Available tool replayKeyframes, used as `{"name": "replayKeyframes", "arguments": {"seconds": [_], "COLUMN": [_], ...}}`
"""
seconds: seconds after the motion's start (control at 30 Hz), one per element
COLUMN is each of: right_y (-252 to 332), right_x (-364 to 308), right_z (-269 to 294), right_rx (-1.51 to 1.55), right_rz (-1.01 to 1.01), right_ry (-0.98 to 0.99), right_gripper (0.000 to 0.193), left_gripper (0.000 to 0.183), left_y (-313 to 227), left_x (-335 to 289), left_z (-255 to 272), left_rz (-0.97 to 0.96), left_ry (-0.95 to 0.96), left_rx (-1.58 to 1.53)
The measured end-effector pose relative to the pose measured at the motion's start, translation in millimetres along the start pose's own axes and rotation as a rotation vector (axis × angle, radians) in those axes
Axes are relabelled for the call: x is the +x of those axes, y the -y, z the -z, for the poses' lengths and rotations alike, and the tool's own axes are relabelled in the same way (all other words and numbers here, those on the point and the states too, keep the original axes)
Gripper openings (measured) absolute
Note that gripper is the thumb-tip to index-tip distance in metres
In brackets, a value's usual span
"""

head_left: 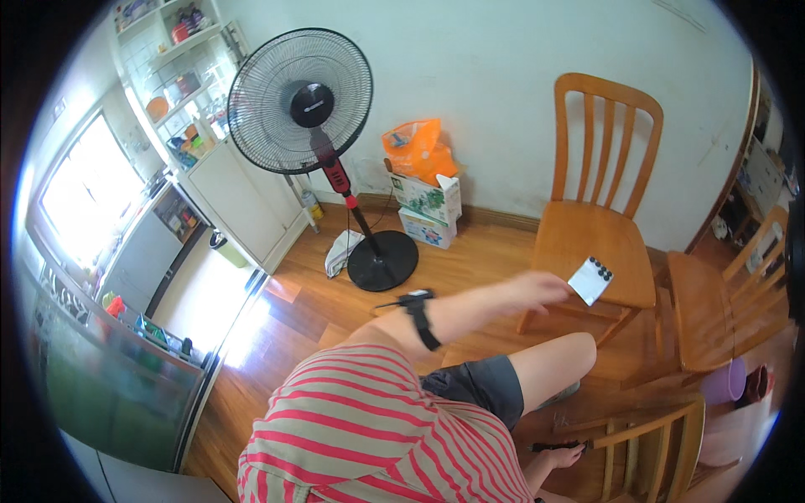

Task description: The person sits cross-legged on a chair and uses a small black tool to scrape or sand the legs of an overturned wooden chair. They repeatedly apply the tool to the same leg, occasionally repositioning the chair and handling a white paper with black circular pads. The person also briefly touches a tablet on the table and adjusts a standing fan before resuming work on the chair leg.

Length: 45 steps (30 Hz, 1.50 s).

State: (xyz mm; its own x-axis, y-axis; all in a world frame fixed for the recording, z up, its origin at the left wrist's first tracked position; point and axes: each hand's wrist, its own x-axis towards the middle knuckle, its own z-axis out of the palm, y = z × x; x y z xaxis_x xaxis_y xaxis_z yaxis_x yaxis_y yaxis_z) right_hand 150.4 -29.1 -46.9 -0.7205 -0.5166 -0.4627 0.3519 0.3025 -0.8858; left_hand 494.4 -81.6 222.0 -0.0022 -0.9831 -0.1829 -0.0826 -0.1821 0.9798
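On the seat of an upright wooden chair (587, 226) lies a white card (590, 283) with several round black pads along one end. My left hand (537, 291), slightly blurred, reaches to the card's near corner, thumb and fingers apart; whether it touches the card is unclear. A black strap (418, 318) circles that forearm. Low on the right, my right hand (563, 457) is closed around a slim black tool (547, 447) whose exact kind I cannot make out. It is beside the end of a wooden leg of a tipped-over chair (641, 436).
A standing fan (381, 260) rises at the left centre. Two stacked boxes (428, 226) with an orange bag (419, 151) stand by the wall. Another wooden chair (704, 310) and a purple bucket (723, 381) are at the right. A shelf cabinet (243, 197) stands at the left.
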Motion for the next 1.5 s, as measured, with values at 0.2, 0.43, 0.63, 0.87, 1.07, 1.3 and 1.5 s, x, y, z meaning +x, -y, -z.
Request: {"name": "replayKeyframes", "arguments": {"seconds": [0.2, 0.43, 0.63, 0.87, 1.07, 1.3, 1.5], "right_y": [-5.6, -2.6, 11.3, 101.2, 104.0, 114.4, 130.5], "right_x": [8.2, 34.9, -3.7, -65.1, -56.1, -22.8, -44.3], "right_z": [-26.6, -9.2, 45.5, 118.6, 166.2, 189.3, 185.4], "right_rx": [-0.203, 0.254, 0.416, -0.054, -0.130, 0.022, -0.060], "right_rz": [0.132, -0.220, -0.439, 0.340, 0.347, 0.183, 0.035], "right_ry": [-0.076, 0.218, 0.256, -0.110, -0.344, -0.409, -0.372], "right_gripper": [0.036, 0.021, 0.021, 0.014, 0.020, 0.025, 0.020], "left_gripper": [0.029, 0.013, 0.039, 0.073, 0.072, 0.068, 0.064], "left_y": [-5.6, 139.0, 195.8, 144.7, 135.0, 106.0, 78.8], "left_x": [-169.8, -137.1, 7.4, 44.7, 68.8, 71.9, 62.4], "left_z": [267.2, 283.1, 27.5, -85.1, -99.8, -113.0, -96.2], "left_rz": [-0.222, -0.049, -0.080, -0.258, -0.187, -0.132, -0.043], "left_ry": [-0.939, -1.177, -0.374, 0.063, 0.089, 0.187, 0.298], "left_rx": [-0.263, -0.099, 0.262, 1.130, 1.204, 1.250, 1.232]}}
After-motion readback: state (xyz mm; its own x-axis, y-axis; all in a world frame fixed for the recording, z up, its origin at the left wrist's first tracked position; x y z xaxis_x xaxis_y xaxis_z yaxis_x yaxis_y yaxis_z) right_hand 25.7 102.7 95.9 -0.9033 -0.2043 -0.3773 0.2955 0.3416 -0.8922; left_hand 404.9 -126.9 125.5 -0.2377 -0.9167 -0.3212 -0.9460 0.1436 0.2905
